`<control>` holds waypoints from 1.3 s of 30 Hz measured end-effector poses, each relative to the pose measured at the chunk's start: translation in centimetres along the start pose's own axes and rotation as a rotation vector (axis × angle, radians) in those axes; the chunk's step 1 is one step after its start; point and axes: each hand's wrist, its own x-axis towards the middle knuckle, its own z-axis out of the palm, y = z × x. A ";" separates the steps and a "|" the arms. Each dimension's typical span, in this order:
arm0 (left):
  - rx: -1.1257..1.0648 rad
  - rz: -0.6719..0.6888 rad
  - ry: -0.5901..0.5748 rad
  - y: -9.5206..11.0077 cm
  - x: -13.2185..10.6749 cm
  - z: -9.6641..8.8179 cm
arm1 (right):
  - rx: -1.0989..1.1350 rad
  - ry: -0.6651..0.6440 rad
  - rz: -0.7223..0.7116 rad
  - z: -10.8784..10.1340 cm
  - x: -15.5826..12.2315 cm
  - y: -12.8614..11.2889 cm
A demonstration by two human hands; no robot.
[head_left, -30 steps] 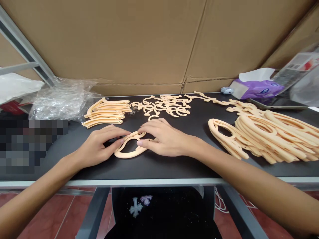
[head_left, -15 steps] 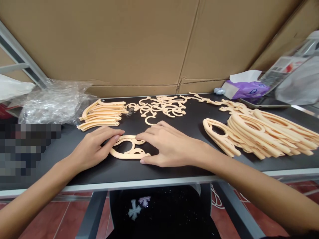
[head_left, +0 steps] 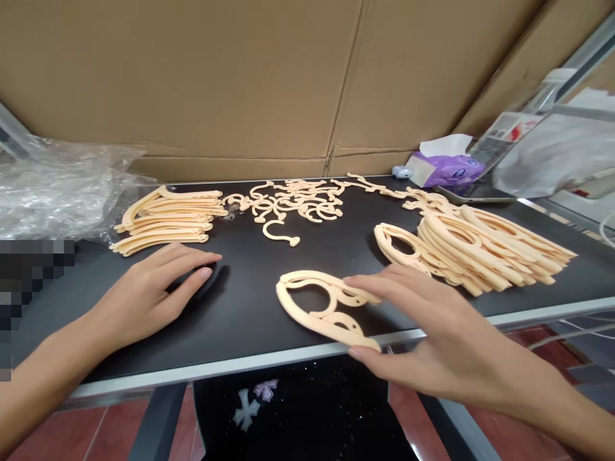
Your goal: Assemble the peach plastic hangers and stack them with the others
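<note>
My right hand grips a cream plastic folding hanger between thumb and fingers, near the table's front edge. The hanger is folded, its rounded end pointing left and its inner loop showing. My left hand rests over the black table with thumb and forefinger apart, holding nothing. Just beyond it lies a stack of curved hanger arms. A single loose hook lies beyond the held hanger. Behind that is a heap of hooks. To the right, folded hangers lie piled together.
Clear plastic wrapping is bunched at the left. A purple tissue pack stands at the back right beside a dark flat device. Cardboard walls off the back. The table's pale front edge runs before me.
My right hand has drawn the folded hanger to the right and towards me, out of my left hand. My left hand has let go. The view has shifted somewhat to the right.
</note>
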 end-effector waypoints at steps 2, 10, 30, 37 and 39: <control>-0.012 0.002 0.015 -0.1 0.0 0.2 | -0.108 0.104 0.021 -0.8 -1.1 0.6; -0.017 0.012 0.030 -0.2 0.0 0.5 | -0.602 0.297 0.221 -3.8 -2.5 5.1; 0.028 0.018 0.018 -0.4 0.0 0.5 | -0.743 0.325 0.230 -2.9 -3.3 7.4; 0.025 0.024 0.027 -0.2 0.1 0.5 | -0.662 0.375 0.235 -3.2 -1.8 7.2; 0.020 0.013 0.015 -0.3 0.0 0.5 | -0.628 0.331 0.226 -3.4 -0.4 7.3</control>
